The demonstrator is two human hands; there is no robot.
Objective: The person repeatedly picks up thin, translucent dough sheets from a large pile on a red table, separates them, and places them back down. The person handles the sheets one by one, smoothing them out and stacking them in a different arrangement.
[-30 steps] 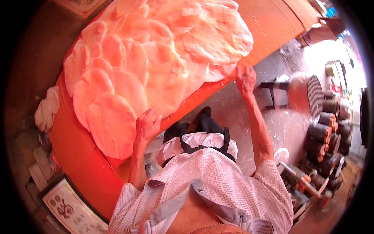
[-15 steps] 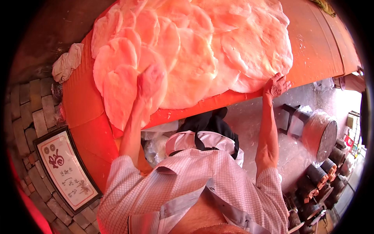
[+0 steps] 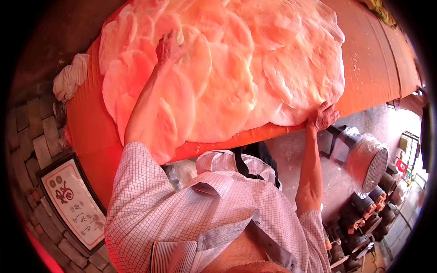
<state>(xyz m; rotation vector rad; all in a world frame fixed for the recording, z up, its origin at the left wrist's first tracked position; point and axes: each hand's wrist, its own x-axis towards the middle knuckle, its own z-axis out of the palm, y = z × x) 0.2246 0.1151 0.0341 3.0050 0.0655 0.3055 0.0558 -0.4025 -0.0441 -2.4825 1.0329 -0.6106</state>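
Note:
Thin, pale, roughly round sheets (image 3: 223, 86) that look like dough lie overlapped in a wide layer on an orange-covered table (image 3: 371, 63). A reddish light tints them. My left hand (image 3: 169, 48) reaches over the left part of the layer and rests on the sheets with its fingers bent and apart. No sheet is lifted in it. At the near table edge, by the right front corner of the layer, my right hand (image 3: 323, 116) rests with its fingers spread; I see nothing gripped there. The front left sheets hang slightly over the near edge.
A crumpled white cloth (image 3: 71, 77) sits at the table's left end. Below it, a framed sign (image 3: 73, 202) leans by the brick paving. To the right are a plastic-wrapped round object (image 3: 368, 166) and several dark cylinders (image 3: 359, 211). A yellowish cloth (image 3: 382, 11) lies far right.
My left hand has moved farther away across the sheets, from the front left part toward the middle. My right hand stays at the table edge. The whole view has shifted slightly.

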